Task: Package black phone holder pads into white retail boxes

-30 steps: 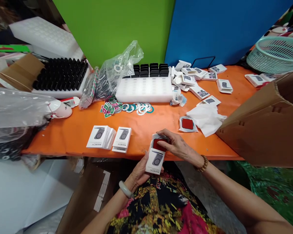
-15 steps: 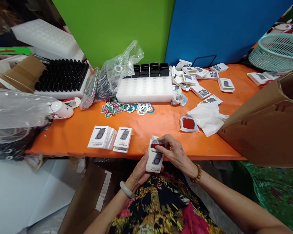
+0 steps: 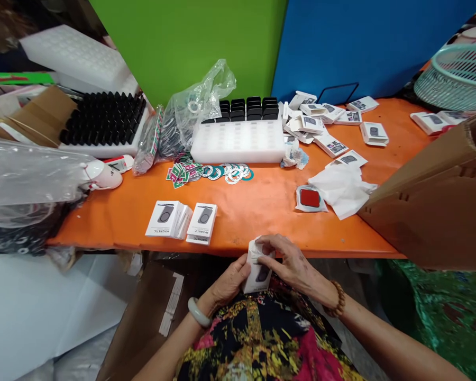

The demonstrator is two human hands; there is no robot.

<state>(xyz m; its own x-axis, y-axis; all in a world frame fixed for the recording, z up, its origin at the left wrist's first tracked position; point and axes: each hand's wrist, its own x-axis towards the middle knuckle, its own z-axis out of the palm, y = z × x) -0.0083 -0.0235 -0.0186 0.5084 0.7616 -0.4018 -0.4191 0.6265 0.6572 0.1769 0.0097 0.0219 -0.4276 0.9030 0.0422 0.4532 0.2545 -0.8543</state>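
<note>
A small white box (image 3: 257, 280) with a dark printed picture stands tilted in front of my body, just off the table's front edge. My left hand (image 3: 227, 284) is closed around its left side. At its upper end my right hand (image 3: 297, 267) is closed, thumb and fingers on the top opening, where something whitish shows; whether this is a flap or a wrapper I cannot tell. Left of the hands, on the table, are a stack of white boxes (image 3: 162, 218) and a smaller stack (image 3: 202, 221). A red-faced pad (image 3: 310, 198) in a clear wrapper lies to the right.
A white foam tray (image 3: 238, 143) with black pieces stands at the back, stickers (image 3: 184, 173) and rings (image 3: 234, 173) before it. Loose boxes (image 3: 313, 124) are heaped behind a white tissue (image 3: 343, 190). A big carton (image 3: 432, 211) bounds the right side, a plastic bag (image 3: 27, 174) the left.
The red-faced piece in my right hand has gone out of sight at the box's top, where whitish material now shows. Both hands and the box sit slightly lower and farther right in view.
</note>
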